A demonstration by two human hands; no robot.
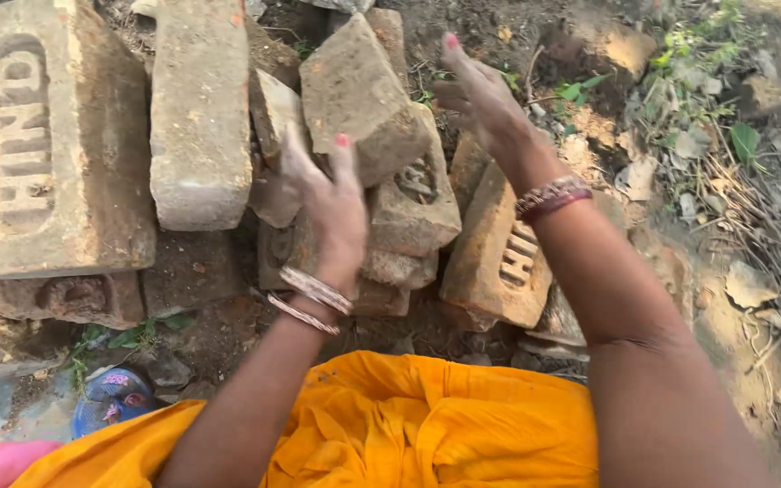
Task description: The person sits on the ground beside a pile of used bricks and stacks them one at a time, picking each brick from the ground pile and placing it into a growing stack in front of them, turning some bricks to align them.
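Note:
I look down at a heap of worn reddish bricks on bare earth. My left hand (pixel 332 212) lies flat with fingers spread on the middle of the heap, just below a broken brick chunk (pixel 359 95) and beside a smaller fragment (pixel 273 113). My right hand (pixel 481 99) is raised with fingers stretched, close to the right side of that chunk; I cannot tell whether it touches. Neither hand grips anything. Both wrists carry bangles. Under my right forearm, a stamped brick (pixel 494 258) leans on the heap.
A large stamped brick (pixel 47 136) and a long plain brick (pixel 201 108) lie at the left. Dry leaves, twigs and small green weeds (pixel 725 154) cover the ground at the right. Orange cloth (pixel 409 425) fills the bottom; a blue sandal (pixel 110 398) shows at lower left.

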